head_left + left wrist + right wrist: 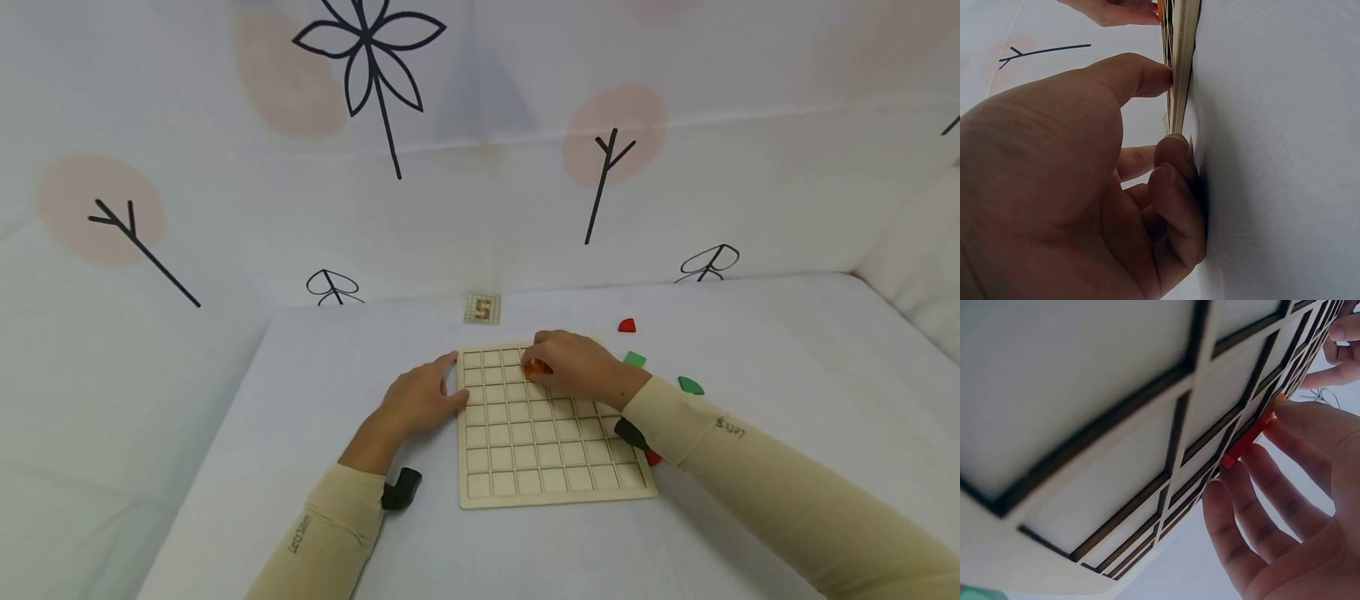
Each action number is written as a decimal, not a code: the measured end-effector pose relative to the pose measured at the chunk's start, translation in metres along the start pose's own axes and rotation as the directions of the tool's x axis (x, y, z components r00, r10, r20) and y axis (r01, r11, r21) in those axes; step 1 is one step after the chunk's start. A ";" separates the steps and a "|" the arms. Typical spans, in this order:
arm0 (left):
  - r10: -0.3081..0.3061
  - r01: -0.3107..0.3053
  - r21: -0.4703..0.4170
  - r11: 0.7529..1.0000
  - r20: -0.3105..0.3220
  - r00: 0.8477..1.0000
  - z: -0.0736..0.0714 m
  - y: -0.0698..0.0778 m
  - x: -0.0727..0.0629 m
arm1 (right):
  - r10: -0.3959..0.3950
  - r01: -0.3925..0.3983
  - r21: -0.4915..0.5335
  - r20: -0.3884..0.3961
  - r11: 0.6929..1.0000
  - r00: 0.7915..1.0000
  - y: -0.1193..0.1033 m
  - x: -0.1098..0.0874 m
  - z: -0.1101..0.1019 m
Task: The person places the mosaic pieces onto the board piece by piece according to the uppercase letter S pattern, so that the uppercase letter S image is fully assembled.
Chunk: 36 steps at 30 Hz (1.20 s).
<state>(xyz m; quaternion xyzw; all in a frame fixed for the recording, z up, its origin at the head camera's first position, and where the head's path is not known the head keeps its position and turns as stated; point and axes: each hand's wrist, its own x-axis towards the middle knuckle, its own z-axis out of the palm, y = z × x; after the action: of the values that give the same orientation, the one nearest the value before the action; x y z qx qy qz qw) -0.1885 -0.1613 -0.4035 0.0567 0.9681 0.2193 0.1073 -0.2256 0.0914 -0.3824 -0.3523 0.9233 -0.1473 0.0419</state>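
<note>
A pale wooden grid board (522,481) with square cells lies on the white table. My left hand (420,396) holds its left edge near the far corner. In the left wrist view the thumb is on the board's edge (1180,69), and the other fingers curl at its end. Over the far rows, my right hand (573,364) pinches a small orange-red tile (534,369) between thumb and fingers. The right wrist view shows that tile (1249,440) tilted at the grid's surface, partly hidden by the fingertips.
Behind the board lies a small pattern card (482,308). To the right are a red quarter-round piece (627,326), a green square (634,359) and a green quarter-round piece (691,385). Another red piece (653,457) shows under the right wrist. A printed cloth hangs behind the table.
</note>
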 end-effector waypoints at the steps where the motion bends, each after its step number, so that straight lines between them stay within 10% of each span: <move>1: 0.001 -0.001 0.000 1.000 0.002 1.000 0.000 0.000 0.000 | -0.001 0.001 0.001 0.002 1.000 1.000 0.000 -0.001 0.000; 36: 0.006 -0.006 0.007 1.000 -0.008 1.000 0.003 -0.002 0.000 | -0.024 0.024 0.000 -0.016 1.000 1.000 0.008 -0.015 -0.002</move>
<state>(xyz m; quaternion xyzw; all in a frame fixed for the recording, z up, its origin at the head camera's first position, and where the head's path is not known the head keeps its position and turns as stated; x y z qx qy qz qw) -0.1884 -0.1617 -0.4066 0.0589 0.9691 0.2164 0.1025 -0.2199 0.1076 -0.3835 -0.3623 0.9192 -0.1509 0.0328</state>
